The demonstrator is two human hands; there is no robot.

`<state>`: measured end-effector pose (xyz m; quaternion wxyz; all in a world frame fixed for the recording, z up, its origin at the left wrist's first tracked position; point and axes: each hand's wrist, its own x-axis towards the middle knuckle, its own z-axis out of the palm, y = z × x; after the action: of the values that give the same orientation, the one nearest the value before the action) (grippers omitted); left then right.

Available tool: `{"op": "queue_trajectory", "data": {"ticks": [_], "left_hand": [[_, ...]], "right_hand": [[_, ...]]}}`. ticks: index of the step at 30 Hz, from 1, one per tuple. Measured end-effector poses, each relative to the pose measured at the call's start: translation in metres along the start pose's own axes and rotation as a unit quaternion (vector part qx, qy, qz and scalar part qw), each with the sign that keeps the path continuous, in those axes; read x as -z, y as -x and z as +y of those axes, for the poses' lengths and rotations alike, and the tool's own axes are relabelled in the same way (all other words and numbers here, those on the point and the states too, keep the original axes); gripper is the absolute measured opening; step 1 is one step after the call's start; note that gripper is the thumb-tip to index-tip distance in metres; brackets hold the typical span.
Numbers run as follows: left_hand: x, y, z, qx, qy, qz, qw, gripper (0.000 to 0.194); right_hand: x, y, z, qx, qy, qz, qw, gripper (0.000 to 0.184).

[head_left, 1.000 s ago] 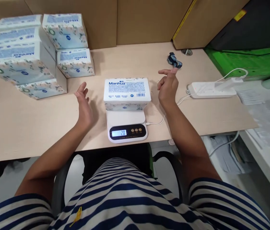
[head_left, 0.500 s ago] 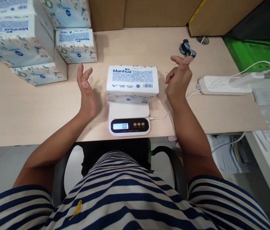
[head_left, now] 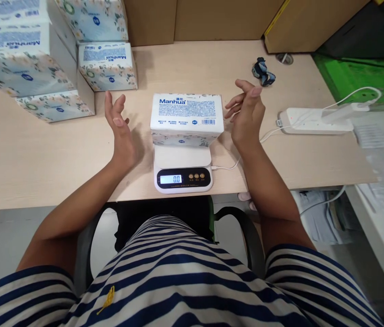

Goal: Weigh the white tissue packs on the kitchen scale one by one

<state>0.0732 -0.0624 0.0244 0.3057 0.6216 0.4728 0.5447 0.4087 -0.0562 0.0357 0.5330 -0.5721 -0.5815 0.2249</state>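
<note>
A white pack of tissues [head_left: 187,113] printed "Manhua" rests on the back part of a white digital scale [head_left: 182,157]. The scale's lit display [head_left: 171,179] reads 0.0. To the left of the pack, my left hand [head_left: 120,134] is raised off the tabletop with fingers apart and nothing in it. On the other side, my right hand [head_left: 248,116] is open too, its fingers pointing toward the pack's right end without visibly gripping it. A white cable runs from the scale's right side behind my right wrist.
Several more tissue packs [head_left: 24,54] are stacked at the back left. A dark blue patterned cloth item [head_left: 263,72] lies behind my right hand. A white power strip [head_left: 317,121] with a plug sits at the right. Cardboard [head_left: 226,20] lines the table's back edge.
My right hand has shifted slightly left, nearer the pack, and its fingers have spread more. My left hand's fingers have moved a little left. The pack and scale stay put.
</note>
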Motion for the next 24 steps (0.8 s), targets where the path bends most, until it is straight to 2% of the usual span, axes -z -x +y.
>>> {"op": "queue_trajectory", "data": {"ticks": [2, 4, 6, 9, 11, 13, 15, 19, 22, 24], "left_hand": [[-0.002, 0.001, 0.001, 0.002, -0.009, 0.01, 1.0, 0.116], [-0.005, 0.003, 0.002, -0.008, -0.02, -0.009, 1.0, 0.118], [-0.009, 0.007, 0.0, -0.035, -0.03, -0.078, 0.996, 0.12], [-0.012, 0.012, -0.009, -0.11, -0.062, -0.193, 0.973, 0.12], [-0.011, 0.016, -0.016, -0.179, -0.095, -0.209, 0.957, 0.115], [-0.006, 0.018, -0.021, -0.252, -0.122, -0.186, 0.942, 0.106], [0.001, 0.022, -0.023, -0.311, -0.137, -0.162, 0.927, 0.099], [0.007, 0.032, -0.017, -0.395, -0.147, -0.113, 0.9, 0.096], [0.005, 0.037, -0.013, -0.408, -0.146, -0.04, 0.9, 0.091], [0.003, 0.037, -0.012, -0.369, -0.137, 0.024, 0.919, 0.089]], "right_hand": [[-0.005, 0.007, -0.009, 0.031, -0.012, 0.004, 0.999, 0.106], [-0.01, 0.017, -0.019, 0.07, 0.004, -0.031, 0.997, 0.108], [-0.013, 0.027, -0.024, 0.111, 0.055, -0.083, 0.989, 0.112], [-0.014, 0.035, -0.024, 0.18, 0.141, -0.13, 0.965, 0.119], [-0.014, 0.035, -0.021, 0.238, 0.169, -0.142, 0.946, 0.121], [-0.016, 0.037, -0.019, 0.317, 0.178, -0.136, 0.922, 0.119], [-0.019, 0.04, -0.017, 0.394, 0.183, -0.102, 0.895, 0.109], [-0.027, 0.048, -0.004, 0.491, 0.16, -0.02, 0.856, 0.097], [-0.031, 0.037, 0.0, 0.553, 0.117, 0.029, 0.825, 0.088], [-0.037, 0.017, -0.006, 0.574, 0.13, 0.037, 0.808, 0.087]]}}
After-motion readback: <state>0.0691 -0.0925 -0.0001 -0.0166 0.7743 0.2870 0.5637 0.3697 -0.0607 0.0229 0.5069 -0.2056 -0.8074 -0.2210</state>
